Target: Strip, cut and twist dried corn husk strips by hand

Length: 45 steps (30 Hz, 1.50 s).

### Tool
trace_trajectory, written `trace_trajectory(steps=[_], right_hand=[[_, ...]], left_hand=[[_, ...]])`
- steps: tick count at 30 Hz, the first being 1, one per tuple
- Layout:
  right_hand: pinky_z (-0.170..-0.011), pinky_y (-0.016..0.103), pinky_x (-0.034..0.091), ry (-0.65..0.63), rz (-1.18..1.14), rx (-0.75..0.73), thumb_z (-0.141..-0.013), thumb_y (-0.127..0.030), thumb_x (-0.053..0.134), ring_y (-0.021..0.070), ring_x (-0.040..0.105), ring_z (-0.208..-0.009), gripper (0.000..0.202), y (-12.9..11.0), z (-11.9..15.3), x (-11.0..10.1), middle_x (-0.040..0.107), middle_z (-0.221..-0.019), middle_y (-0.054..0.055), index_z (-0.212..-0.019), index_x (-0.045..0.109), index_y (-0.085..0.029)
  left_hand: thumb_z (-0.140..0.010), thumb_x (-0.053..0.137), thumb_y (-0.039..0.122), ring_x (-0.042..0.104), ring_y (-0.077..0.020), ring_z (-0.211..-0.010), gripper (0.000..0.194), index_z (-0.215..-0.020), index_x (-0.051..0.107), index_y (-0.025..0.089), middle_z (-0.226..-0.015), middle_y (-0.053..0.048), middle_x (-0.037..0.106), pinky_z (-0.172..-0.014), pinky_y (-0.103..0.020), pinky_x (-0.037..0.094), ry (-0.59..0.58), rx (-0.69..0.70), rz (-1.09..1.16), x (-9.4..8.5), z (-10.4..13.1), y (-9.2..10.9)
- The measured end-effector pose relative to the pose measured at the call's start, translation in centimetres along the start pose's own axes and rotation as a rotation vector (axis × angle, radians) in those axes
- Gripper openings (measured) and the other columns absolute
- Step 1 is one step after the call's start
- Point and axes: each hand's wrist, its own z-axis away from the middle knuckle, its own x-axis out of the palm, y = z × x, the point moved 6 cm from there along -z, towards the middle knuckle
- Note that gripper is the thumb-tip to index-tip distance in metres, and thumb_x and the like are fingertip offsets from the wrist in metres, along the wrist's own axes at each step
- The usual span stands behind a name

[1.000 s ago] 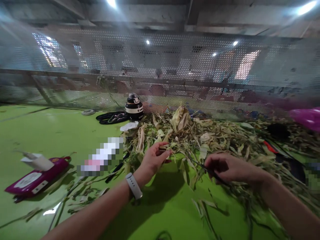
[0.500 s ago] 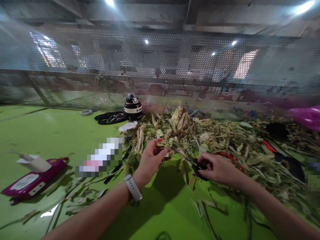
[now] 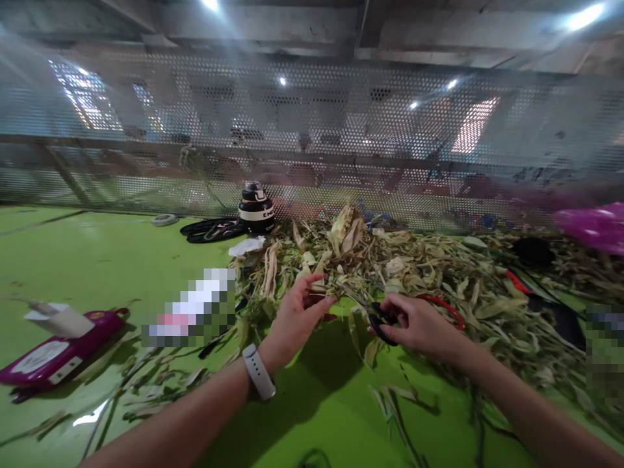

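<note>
Black-handled scissors [image 3: 380, 323] are in my right hand [image 3: 420, 325], fingers closed round the handles, blades pointing up and left toward my other hand. My left hand [image 3: 297, 318], with a white band on the wrist, has thumb and fingers curved toward each other around a small piece of pale plant material [image 3: 319, 286]; the exact grip is too blurred to make out. Behind both hands spreads a heap of dry, greenish-tan leaves and husks [image 3: 429, 266]. A larger husk [image 3: 347, 231] stands up from it.
On the green table [image 3: 127, 260] are a black bottle [image 3: 257, 209], a black pouch [image 3: 212, 229], a tape roll [image 3: 164, 220] and a purple power strip [image 3: 63, 351]. A red loop [image 3: 451, 313] lies by my right wrist. Behind stands a perforated metal screen [image 3: 312, 130]; purple plastic [image 3: 592, 227] is far right.
The view has shifted slightly, moving the surroundings a little left. My left hand is slightly farther right and nearer the scissors. The scissors remain in my right hand.
</note>
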Motion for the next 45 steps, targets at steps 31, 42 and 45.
trace_trajectory(steps=[31, 42, 45], right_hand=[[-0.047, 0.019, 0.029, -0.128, -0.289, 0.010, -0.073, -0.044, 0.063, 0.0088, 0.039, -0.053, 0.030, 0.4, 0.1, 0.7, 0.044, -0.058, -0.005, -0.069, 0.048, -0.018], [-0.047, 0.020, 0.028, -0.157, -0.353, 0.033, -0.072, -0.047, 0.062, 0.0090, 0.038, -0.054, 0.033, 0.4, 0.1, 1.0, 0.043, -0.058, -0.005, -0.069, 0.049, -0.017], [-0.047, 0.019, 0.028, -0.168, -0.391, 0.031, -0.072, -0.045, 0.063, 0.0088, 0.038, -0.054, 0.032, 0.2, 0.1, 1.0, 0.042, -0.059, -0.005, -0.069, 0.049, -0.017]], left_hand=[[-0.074, 0.063, 0.028, 0.059, -0.0190, -0.083, 0.060, -0.127, 0.037, 0.017, -0.086, -0.004, 0.059, -0.068, -0.032, 0.052, 0.044, 0.107, -0.219, -1.0, -0.5, 1.0], [-0.076, 0.061, 0.028, 0.059, -0.0179, -0.084, 0.060, -0.130, 0.035, 0.020, -0.090, -0.004, 0.059, -0.064, -0.027, 0.048, -0.001, 0.193, -0.328, -0.6, -0.1, 1.4], [-0.077, 0.060, 0.028, 0.059, -0.0174, -0.082, 0.059, -0.130, 0.035, 0.021, -0.090, -0.004, 0.059, -0.062, -0.026, 0.048, -0.017, 0.192, -0.333, -0.4, 0.0, 1.5]])
